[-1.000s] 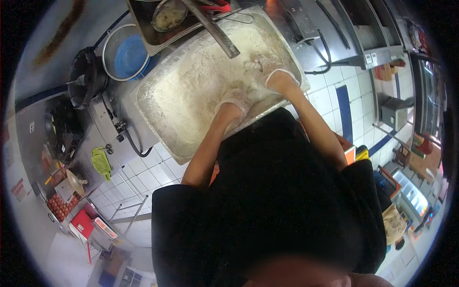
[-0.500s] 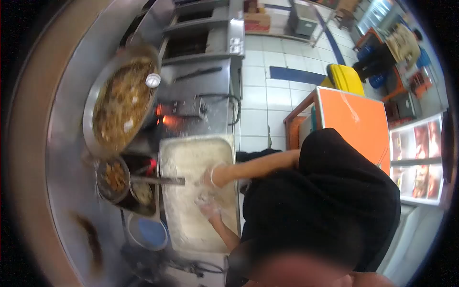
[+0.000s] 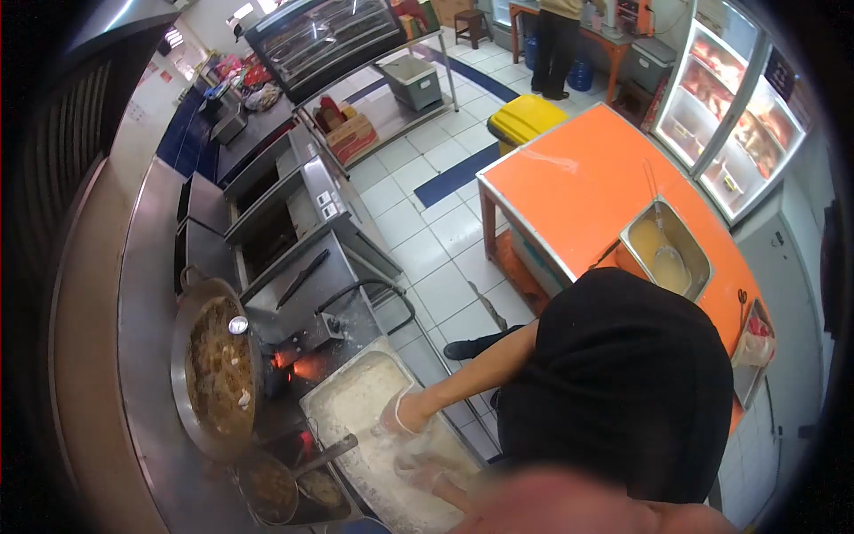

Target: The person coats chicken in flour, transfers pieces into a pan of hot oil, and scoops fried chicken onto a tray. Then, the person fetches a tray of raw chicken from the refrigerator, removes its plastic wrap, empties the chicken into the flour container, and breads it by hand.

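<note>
A metal tray (image 3: 455,442) holds pale flour (image 3: 354,402). My right hand (image 3: 400,416), in a clear glove dusted white, is over the flour near the tray's middle. Closer to my body, my left hand (image 3: 425,470) is also gloved and down at the flour. Blur and flour hide the fingers of both hands, and anything held cannot be made out. A long metal handle (image 3: 327,452) reaches over the tray's left edge towards my right hand.
Food sits in bubbling oil in a large wok (image 3: 182,356) at left, beside a glowing burner (image 3: 307,367). A strainer (image 3: 267,488) is below. An orange table (image 3: 583,182) bears a container of batter (image 3: 703,258). Another person (image 3: 556,44) stands at the back.
The view has swung from the tray to the wok, orange table and back of the room. Both hands remain at the flour; their finger movement is unclear.
</note>
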The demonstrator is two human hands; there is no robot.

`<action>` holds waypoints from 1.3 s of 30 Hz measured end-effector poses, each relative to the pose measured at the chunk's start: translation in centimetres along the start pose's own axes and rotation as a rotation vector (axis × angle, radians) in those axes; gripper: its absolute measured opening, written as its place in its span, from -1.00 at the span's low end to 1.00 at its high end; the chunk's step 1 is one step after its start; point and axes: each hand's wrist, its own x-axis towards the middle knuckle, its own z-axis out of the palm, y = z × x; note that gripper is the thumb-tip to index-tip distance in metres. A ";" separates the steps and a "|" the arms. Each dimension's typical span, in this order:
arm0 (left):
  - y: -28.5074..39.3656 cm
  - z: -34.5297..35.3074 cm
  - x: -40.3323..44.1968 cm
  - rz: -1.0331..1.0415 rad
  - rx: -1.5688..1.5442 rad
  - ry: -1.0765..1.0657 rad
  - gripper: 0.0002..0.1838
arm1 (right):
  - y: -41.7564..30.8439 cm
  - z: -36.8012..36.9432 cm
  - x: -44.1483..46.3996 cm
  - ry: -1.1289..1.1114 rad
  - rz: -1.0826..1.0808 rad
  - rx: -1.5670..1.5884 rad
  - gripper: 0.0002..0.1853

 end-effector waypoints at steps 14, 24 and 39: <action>1.5 1.8 -0.7 -0.117 0.858 -0.093 -0.06 | 0.1 -0.8 -4.0 0.121 0.069 -0.204 -0.55; -3.0 5.0 5.9 0.307 0.850 -0.011 -0.20 | 2.0 -0.7 -2.3 -0.075 0.210 -0.273 -0.33; 4.5 -1.0 -7.3 -0.125 0.802 -0.492 -0.05 | 2.3 0.5 -2.0 0.047 0.150 -0.191 -0.34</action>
